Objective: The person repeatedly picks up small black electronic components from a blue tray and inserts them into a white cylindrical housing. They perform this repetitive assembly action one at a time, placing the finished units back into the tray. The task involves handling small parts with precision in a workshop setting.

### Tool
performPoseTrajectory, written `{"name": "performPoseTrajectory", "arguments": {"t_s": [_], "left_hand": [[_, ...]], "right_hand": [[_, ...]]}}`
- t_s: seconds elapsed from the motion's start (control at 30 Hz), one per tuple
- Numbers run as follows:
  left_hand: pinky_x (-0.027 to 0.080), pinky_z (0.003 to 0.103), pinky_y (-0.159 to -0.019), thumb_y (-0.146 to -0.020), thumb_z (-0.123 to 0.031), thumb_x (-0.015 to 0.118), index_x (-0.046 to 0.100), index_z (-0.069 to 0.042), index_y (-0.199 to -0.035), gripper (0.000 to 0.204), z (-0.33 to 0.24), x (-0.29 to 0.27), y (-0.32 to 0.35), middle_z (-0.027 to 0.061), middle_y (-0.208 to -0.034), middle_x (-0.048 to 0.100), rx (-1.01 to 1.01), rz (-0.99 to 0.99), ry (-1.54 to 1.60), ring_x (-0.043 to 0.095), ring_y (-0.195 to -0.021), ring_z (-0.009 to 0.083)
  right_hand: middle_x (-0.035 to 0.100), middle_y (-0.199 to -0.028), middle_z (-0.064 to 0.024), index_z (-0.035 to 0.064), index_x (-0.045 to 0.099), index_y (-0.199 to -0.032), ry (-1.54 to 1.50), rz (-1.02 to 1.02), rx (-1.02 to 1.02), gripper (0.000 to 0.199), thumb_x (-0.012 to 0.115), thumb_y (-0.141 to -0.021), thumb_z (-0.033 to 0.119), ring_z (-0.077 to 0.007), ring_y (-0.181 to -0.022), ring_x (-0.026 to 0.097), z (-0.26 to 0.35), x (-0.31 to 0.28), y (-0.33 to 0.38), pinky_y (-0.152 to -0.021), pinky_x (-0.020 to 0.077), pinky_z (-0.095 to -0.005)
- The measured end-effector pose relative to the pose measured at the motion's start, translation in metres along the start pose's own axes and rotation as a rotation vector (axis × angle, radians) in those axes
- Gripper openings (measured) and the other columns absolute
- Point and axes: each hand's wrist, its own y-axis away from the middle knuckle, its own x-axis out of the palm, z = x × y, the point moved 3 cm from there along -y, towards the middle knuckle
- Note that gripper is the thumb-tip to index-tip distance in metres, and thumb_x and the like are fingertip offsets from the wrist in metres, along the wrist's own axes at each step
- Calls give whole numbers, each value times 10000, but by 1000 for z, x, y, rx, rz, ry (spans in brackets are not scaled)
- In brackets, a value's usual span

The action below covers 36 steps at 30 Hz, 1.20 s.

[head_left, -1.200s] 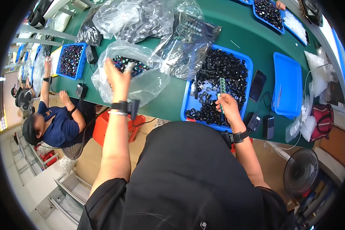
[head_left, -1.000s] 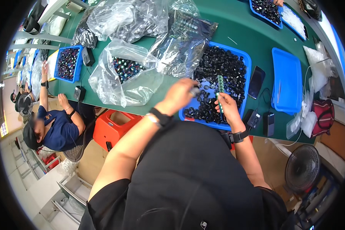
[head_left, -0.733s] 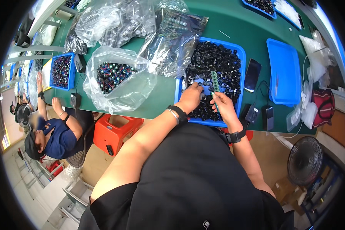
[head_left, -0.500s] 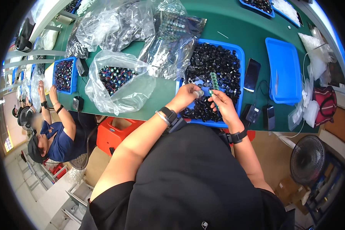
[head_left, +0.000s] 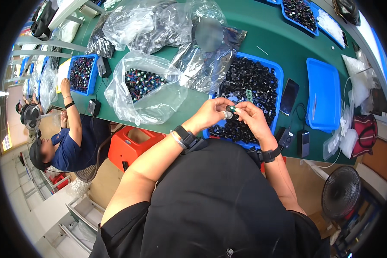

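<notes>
I am pinching a small green-and-silver cylindrical part (head_left: pixel 230 112) between left hand (head_left: pixel 210 114) and right hand (head_left: pixel 253 119), both grips pressed on it, above the near edge of the blue plastic tray (head_left: pixel 279 84) on the green desk (head_left: pixel 279 34).

A green table (head_left: pixel 271 38) carries blue trays (head_left: pixel 323 94), clear plastic bags (head_left: pixel 148 88) of small parts and phones (head_left: pixel 289 96).

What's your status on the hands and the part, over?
Left hand and right hand pinch one small part together. Over blue tray of black parts. Nothing in the way.
</notes>
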Motion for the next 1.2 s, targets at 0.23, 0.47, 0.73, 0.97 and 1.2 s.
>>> {"name": "performPoseTrajectory", "arguments": {"t_s": [0.23,0.47,0.73,0.97,1.2], "left_hand": [[465,219,-692,-776,-28,695,555,-8,-1028,289,4,-1,0,11,-846,603,53,-76,-21,560,-772,69],[451,216,-630,-776,-22,694,494,-20,-985,289,0,6,1,-18,-767,527,92,-133,-85,503,-700,57],[473,228,-723,-795,-9,663,519,24,-1156,389,8,8,4,32,-872,586,21,-46,68,556,-817,79],[480,244,-776,-800,-8,655,489,45,-1230,464,6,6,6,59,-934,613,-20,-37,124,581,-873,100],[476,238,-772,-807,-25,653,504,39,-1219,443,5,6,9,56,-923,608,-9,-40,108,572,-849,98]], "right_hand": [[598,-823,3,18,609,-968,21,-15,24,122,595,-883,105,-58,-684,508,4,7,-2,-618,421,-194],[585,-801,10,19,610,-958,-42,-22,29,123,598,-881,114,-55,-659,488,7,11,0,-594,408,-192],[562,-768,27,24,609,-944,27,-65,47,120,593,-886,127,-46,-637,468,-2,4,1,-573,383,-184],[537,-739,38,32,595,-949,-103,-76,74,119,596,-885,132,-41,-622,455,-7,3,2,-557,367,-178],[543,-729,32,29,586,-918,9,-69,31,103,596,-884,125,-42,-613,456,-7,8,1,-545,365,-178]]}}
